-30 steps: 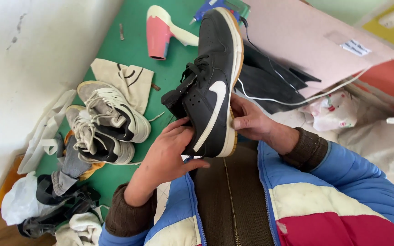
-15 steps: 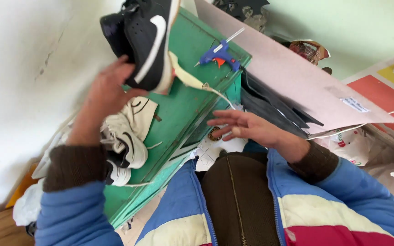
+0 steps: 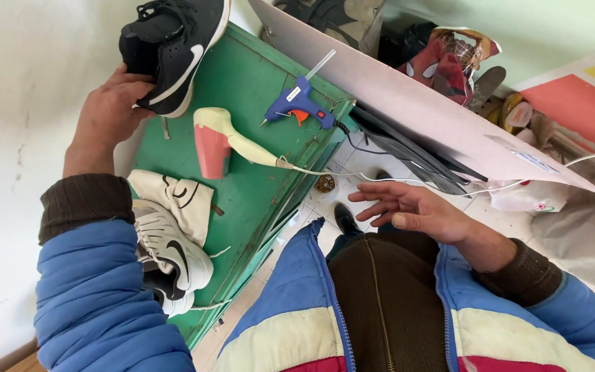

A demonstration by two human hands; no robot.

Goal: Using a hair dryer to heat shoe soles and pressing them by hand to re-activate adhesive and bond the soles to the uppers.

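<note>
My left hand point(image 3: 108, 114) grips a black sneaker point(image 3: 173, 52) with a white sole by its heel and holds it over the far end of a green table point(image 3: 256, 193), close to the white wall. My right hand point(image 3: 411, 207) hovers open and empty above my lap, fingers spread, off the table's edge. On the table lie a cream and pink hair dryer point(image 3: 218, 141) and a blue glue gun point(image 3: 301, 103), both between my two hands.
White sneakers point(image 3: 173, 248) and a cream cloth piece point(image 3: 177, 196) lie on the table's near end under my left arm. A large pale board point(image 3: 421, 103) leans over the table's far side. Bags and clutter sit behind it. A white cord point(image 3: 408, 182) runs off the dryer.
My left hand carried the black sneaker from in front of my chest up and out to the table's far end. My right hand let go of the shoe and stayed near my lap.
</note>
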